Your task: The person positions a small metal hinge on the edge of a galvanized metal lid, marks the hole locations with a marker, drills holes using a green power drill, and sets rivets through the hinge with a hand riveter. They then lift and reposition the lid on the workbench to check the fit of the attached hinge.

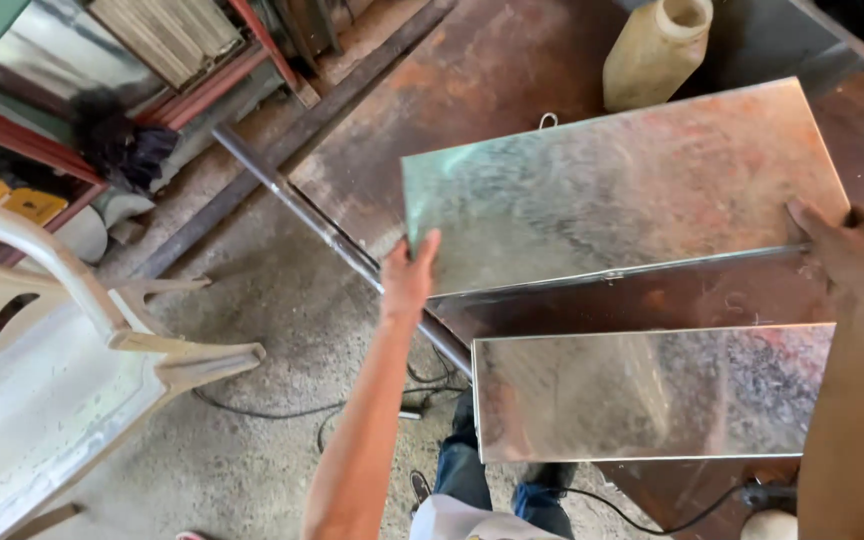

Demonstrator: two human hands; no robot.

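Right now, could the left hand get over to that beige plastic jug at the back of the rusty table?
Probably not freely: the left hand grips the edge of the upper galvanized sheet, which lies between it and the beige plastic jug. It would have to let go and reach over.

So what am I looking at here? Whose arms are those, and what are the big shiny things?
The camera sits on a person's head and looks down, so the two bare arms are that person's own. The left hand and the right hand each take a grip on one end of a big shiny metal sheet. A second shiny sheet lies nearer, on a rusty metal table. A tan plastic jug stands at the far side. On the left is a white plastic chair, and the floor is grey concrete.
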